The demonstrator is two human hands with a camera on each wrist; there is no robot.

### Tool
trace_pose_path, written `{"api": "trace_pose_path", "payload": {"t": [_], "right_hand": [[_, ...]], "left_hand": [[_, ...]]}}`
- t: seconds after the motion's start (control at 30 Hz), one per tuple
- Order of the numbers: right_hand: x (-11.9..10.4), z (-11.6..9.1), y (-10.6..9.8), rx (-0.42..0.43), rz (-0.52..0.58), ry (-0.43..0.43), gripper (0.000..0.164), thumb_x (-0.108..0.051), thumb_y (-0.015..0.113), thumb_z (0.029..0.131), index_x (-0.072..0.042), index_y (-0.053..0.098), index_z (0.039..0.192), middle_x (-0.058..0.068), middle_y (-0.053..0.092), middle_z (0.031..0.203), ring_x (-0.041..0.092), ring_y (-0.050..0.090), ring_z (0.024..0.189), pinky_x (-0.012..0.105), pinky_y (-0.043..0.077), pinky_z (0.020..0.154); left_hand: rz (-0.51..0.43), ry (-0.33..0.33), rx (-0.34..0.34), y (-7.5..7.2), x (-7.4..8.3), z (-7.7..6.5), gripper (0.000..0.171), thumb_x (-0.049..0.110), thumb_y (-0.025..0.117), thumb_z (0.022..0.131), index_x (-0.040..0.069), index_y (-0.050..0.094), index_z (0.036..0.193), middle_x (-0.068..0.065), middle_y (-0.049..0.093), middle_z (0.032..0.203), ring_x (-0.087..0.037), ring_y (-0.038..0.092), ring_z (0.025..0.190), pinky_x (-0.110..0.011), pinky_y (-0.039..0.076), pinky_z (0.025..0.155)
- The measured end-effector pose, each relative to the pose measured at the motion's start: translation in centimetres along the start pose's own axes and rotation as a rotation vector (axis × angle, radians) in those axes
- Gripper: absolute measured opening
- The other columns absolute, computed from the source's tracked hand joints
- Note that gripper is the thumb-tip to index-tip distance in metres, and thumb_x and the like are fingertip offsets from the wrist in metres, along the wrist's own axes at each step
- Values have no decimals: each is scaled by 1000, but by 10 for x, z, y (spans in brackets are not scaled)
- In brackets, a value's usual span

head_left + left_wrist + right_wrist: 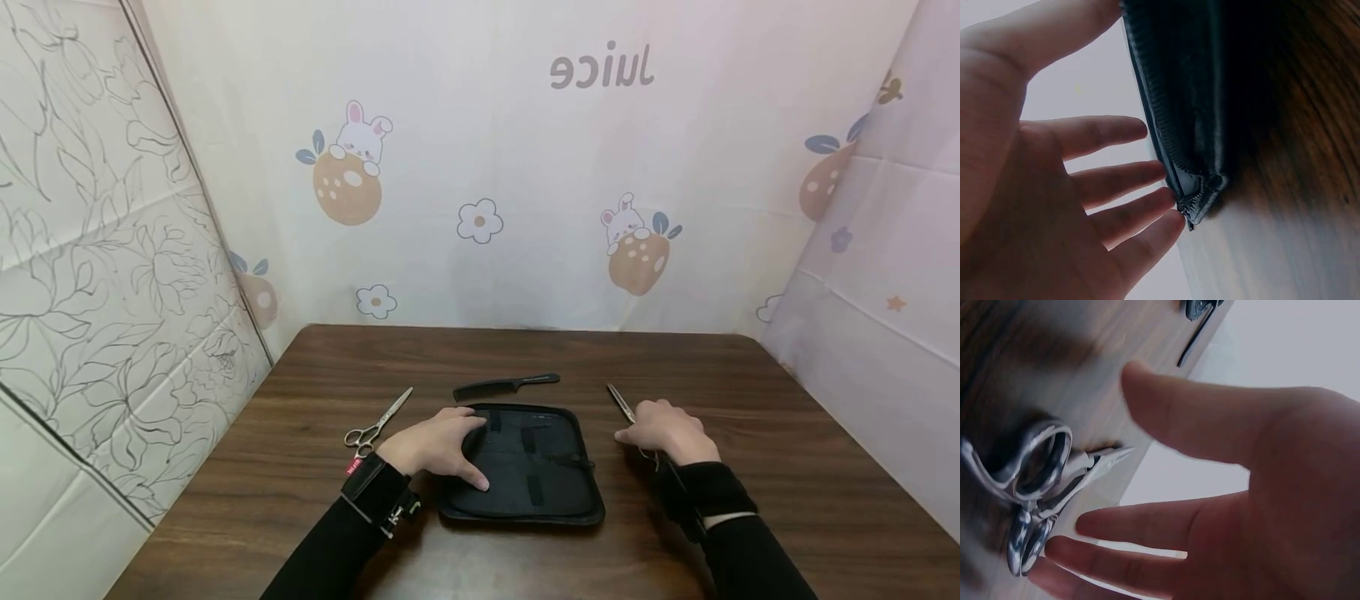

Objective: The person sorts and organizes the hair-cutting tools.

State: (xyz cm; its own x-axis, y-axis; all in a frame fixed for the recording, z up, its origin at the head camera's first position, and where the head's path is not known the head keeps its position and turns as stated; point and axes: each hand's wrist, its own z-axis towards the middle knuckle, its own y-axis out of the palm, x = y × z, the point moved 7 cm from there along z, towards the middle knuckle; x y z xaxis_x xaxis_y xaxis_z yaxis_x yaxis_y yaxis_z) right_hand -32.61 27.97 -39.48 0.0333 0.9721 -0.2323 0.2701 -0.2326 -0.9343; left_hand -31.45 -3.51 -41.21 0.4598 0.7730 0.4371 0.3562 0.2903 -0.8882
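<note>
A flat black zip case (517, 467) lies on the table before the person, its elastic loops facing up. The left hand (435, 446) reaches over the case's left side with thumb and fingers spread. In the left wrist view, the fingertips (1129, 129) meet the edge of the zippered case (1172, 94). To the right, the right hand (666, 432) is over a pair of silver scissors (619, 402), partly hiding them. The right wrist view has the scissors (1044, 465) on the table beside extended fingers (1141, 525); whether a fingertip touches a handle ring is unclear.
A second pair of scissors (382, 423) with a red tag (354, 466) lies left of the case, close to the left wrist. Behind the case is a black comb (487, 388). Printed cloth (480, 275) hangs along the back edge of the wooden table (300, 492).
</note>
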Motion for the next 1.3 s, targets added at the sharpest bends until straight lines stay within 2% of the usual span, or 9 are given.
{"api": "trace_pose_path", "payload": {"t": [0.27,0.43,0.6,0.8,1.07,1.3], "right_hand": [[5,-1,0,-7,9,35,24,-22,69,93,-5,61,78,9,54,75,26,53,67,40,40,62],[6,-2,-2,11,5,40,17,-14,67,90,-5,60,77,9,53,73,27,52,66,40,38,60],[8,-1,-1,12,10,50,16,-11,64,91,-5,60,77,10,53,73,27,51,65,40,38,60],[11,3,-1,67,18,60,14,-8,57,91,-4,59,77,12,53,75,30,50,67,42,38,61],[8,6,-3,93,-9,25,12,-7,59,91,-4,57,79,13,55,77,31,51,69,44,41,63],[8,7,-1,108,-8,0,20,-14,66,90,-6,56,73,8,49,69,26,50,62,39,37,57]], "left_hand": [[27,-25,-12,1,-1,-1,95,50,89,75,10,49,151,-15,34,161,-34,30,149,-50,37,112],[27,-31,-21,3,-1,-1,95,49,89,75,10,48,152,-15,32,162,-34,28,150,-50,36,113],[20,-36,-27,4,0,0,95,51,88,76,10,48,152,-14,32,162,-33,28,150,-49,36,114],[24,-42,-34,4,-1,0,95,51,87,76,10,48,152,-14,33,161,-33,29,149,-49,36,114],[40,-49,-33,2,0,0,95,52,87,76,11,49,152,-14,34,161,-33,30,149,-51,37,112],[33,-54,-39,3,0,-1,94,51,87,76,10,49,151,-14,35,161,-33,30,149,-50,36,113]]}}
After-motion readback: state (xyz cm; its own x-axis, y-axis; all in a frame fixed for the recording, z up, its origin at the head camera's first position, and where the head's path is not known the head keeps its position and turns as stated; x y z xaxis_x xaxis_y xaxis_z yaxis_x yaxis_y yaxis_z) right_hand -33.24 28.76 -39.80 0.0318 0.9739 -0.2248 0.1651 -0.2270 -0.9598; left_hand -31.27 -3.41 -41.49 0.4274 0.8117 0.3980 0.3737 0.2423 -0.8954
